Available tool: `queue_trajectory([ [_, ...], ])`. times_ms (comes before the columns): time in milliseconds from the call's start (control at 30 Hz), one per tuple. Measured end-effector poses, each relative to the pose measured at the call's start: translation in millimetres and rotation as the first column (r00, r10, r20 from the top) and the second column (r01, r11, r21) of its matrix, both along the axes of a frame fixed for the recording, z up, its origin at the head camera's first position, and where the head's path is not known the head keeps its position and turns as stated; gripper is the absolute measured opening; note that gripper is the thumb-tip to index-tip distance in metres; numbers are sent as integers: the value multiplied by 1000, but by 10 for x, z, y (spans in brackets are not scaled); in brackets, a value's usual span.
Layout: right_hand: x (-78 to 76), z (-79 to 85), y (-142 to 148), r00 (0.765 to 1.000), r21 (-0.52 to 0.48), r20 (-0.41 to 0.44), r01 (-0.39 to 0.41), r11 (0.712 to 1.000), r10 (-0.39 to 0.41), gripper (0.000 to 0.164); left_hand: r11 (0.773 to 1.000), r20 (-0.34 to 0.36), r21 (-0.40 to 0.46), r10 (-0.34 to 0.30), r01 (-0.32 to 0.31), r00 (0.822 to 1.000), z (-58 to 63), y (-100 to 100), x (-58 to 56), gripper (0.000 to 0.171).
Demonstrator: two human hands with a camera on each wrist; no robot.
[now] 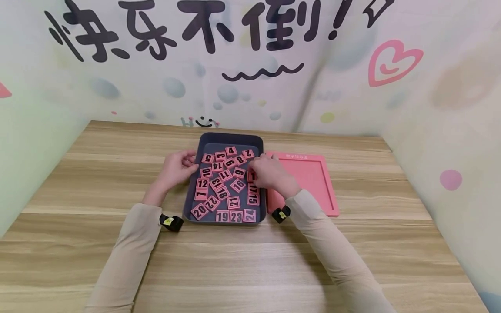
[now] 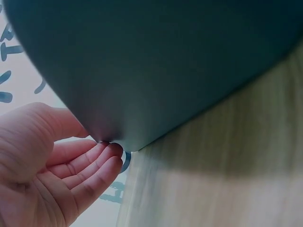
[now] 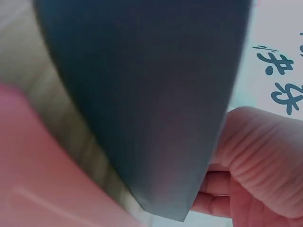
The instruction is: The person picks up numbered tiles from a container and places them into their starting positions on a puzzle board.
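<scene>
A dark grey-blue tray holds loose pink number tiles, each with a black numeral, such as the 16 tile and the 24 tile. At its left wall is my left hand, thumb at the rim and fingers against the outside; the left wrist view shows the fingertips at the wall. My right hand reaches over the right wall, fingers bent down among the tiles. A partly covered tile lies by them. The right fingertips are hidden, so I cannot tell whether they pinch a tile.
A flat pink frame board with a raised border lies just right of the tray, partly under my right forearm. Both rest on a wood-grain table. Behind stands a white wall covering with large black writing.
</scene>
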State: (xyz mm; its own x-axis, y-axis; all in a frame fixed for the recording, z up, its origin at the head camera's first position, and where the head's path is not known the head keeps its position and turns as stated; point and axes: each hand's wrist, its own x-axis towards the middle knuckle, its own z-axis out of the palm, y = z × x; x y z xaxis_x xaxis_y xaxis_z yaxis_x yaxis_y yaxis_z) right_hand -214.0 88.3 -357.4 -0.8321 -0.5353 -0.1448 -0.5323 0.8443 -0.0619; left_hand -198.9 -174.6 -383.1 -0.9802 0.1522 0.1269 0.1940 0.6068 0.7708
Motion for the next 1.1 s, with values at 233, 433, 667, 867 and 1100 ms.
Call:
queue_trajectory([
  [233,-38,9,-40,1000,37,17,18,999,-19,20,1000,0,-18,-7,7,1000,16,3,2,38],
  [433,-49,-2,-52,1000,73,0,13,997,-13,14,999,17,-32,-17,17,1000,28,12,-1,39],
  [667,-82,-37,-3,998,-2,-54,-20,1000,20,13,999,17,-28,-16,16,1000,43,20,8,39],
  [867,-117,-20,109,995,-225,-87,-73,972,55,22,1000,17,-17,-15,15,1000,53,17,18,38],
  [1100,-123,22,203,997,-377,-47,-76,923,63,27,1000,32,-10,-5,6,999,43,11,25,38],
])
